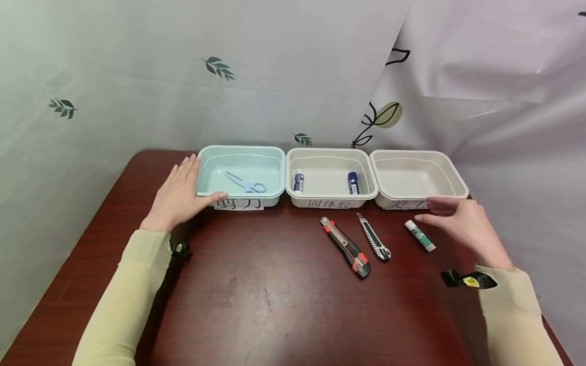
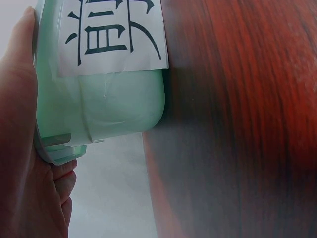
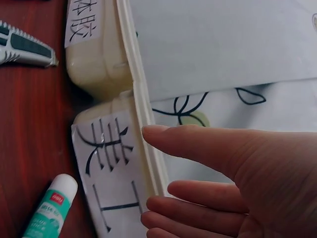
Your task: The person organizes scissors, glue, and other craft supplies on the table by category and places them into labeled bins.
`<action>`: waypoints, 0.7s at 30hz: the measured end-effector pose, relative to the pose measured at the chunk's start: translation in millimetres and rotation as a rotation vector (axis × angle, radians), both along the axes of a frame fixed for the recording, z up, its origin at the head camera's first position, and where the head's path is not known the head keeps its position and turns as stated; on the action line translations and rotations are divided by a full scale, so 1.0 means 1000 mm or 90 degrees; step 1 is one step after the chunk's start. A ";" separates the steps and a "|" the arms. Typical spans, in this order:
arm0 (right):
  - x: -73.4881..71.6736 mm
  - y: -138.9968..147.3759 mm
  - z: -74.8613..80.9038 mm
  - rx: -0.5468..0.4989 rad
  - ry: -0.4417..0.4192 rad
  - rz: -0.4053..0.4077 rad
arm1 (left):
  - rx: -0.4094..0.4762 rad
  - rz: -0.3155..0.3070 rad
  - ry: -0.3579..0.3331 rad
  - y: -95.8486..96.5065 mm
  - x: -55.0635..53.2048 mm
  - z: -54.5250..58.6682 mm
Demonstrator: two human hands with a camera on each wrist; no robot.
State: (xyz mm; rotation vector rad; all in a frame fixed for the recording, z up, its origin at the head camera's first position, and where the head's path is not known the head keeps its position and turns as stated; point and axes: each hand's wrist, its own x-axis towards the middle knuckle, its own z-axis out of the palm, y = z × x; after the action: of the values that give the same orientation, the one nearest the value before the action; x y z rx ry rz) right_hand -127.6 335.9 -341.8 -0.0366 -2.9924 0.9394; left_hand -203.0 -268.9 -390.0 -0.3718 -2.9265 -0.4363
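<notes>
My left hand (image 1: 178,195) rests against the left end of the mint-green box (image 1: 215,165), fingers extended along its side and thumb over the front rim. Inside that box lie light blue scissors (image 1: 249,186). Near the front rim of the right-hand cream box (image 1: 403,178) hovers my right hand (image 1: 467,223), thumb and fingers apart and nothing between them. Just left of it, a green and white glue stick (image 1: 420,236) lies on the table. Further left are a slim grey-and-black utility knife (image 1: 374,237) and a larger red-and-black utility knife (image 1: 345,247).
The middle cream box (image 1: 320,165) holds a blue-and-white glue stick (image 1: 298,183) and a dark blue one (image 1: 353,183). All three boxes stand in a row with paper labels (image 1: 240,204) in front. Behind the dark red table (image 1: 256,305) hangs a pale leaf-patterned curtain (image 1: 256,101).
</notes>
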 end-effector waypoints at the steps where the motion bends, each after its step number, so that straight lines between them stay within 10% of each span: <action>1: 0.000 0.001 -0.002 0.004 -0.004 0.001 | -0.001 0.000 -0.001 0.000 0.000 0.000; 21: -0.005 0.019 -0.042 0.056 -0.075 0.051 | -0.004 0.000 -0.004 0.001 0.001 0.001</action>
State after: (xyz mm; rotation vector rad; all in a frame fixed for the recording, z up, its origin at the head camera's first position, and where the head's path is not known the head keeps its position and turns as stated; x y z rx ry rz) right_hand -133.1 354.7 -384.3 0.0304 -3.1635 0.8382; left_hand -202.0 -268.3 -388.6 -0.3710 -2.9343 -0.4301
